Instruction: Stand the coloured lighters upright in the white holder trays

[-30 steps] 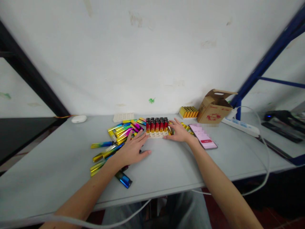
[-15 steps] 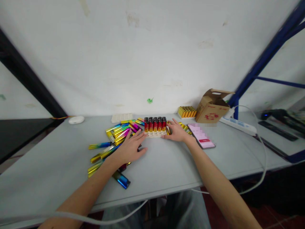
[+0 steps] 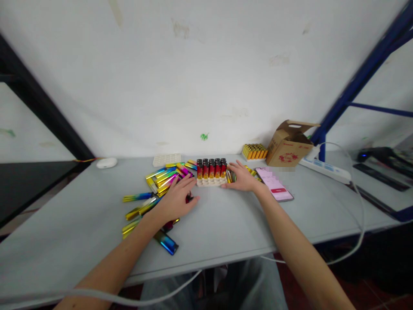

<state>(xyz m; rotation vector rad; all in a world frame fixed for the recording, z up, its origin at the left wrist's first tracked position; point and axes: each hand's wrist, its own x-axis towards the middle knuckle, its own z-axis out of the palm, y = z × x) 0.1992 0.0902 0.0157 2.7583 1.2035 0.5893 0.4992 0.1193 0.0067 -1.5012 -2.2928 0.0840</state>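
Note:
Several red-and-yellow cylinders with black ends (image 3: pixel 211 168), battery-like in shape, stand upright in rows in a white holed tray (image 3: pixel 211 182). Its front holes hold none. My left hand (image 3: pixel 178 198) is open at the tray's left side, fingertips close to its corner. Beneath and around that hand lie shiny metallic cases (image 3: pixel 166 183) in gold, blue, green and pink; a dark red piece (image 3: pixel 189 197) shows by the thumb. My right hand (image 3: pixel 241 177) is open with thumb and fingers apart at the tray's right end. Gold pieces (image 3: pixel 229 175) show between its fingers and the tray; whether it grips them is unclear.
At the back stand another white holed tray (image 3: pixel 167 159), a block of yellow cylinders (image 3: pixel 254 151) and an open cardboard box (image 3: pixel 288 146). To the right lie a phone (image 3: pixel 275 185) and a power strip (image 3: pixel 325 169). A white oval case (image 3: pixel 106 162) sits back left.
The whole view has shifted slightly, so everything appears a little further right. Both hands hold nearly the same place beside the tray.

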